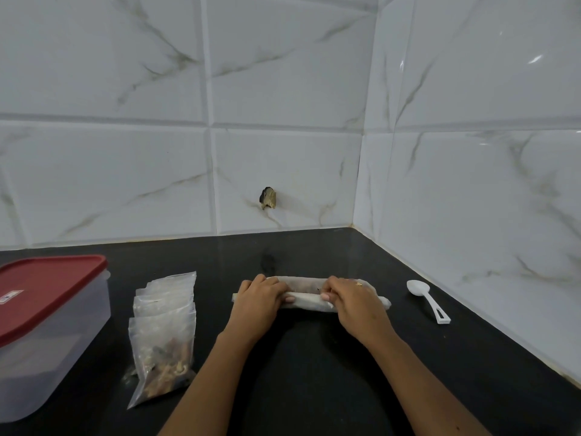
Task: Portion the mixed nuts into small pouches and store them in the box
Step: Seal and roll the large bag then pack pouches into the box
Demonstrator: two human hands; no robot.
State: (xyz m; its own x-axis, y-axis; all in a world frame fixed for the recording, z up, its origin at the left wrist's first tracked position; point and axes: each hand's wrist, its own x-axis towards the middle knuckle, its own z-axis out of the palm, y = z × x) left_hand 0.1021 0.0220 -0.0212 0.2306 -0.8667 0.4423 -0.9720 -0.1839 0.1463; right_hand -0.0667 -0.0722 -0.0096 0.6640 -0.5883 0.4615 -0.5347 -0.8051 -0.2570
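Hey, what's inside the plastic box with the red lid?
The red lid covers the box. Its cloudy wall shows only dim shadow low down; the contents can't be told.

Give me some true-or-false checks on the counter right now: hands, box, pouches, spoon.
1. Both the left hand and the right hand grip the rolled bag. True.
2. The box stands open. False: its red lid is on.
3. The spoon lies on the counter, to the right of both hands. True.
4. The stack of pouches sits inside the box. False: it lies on the counter between the box and the left hand.
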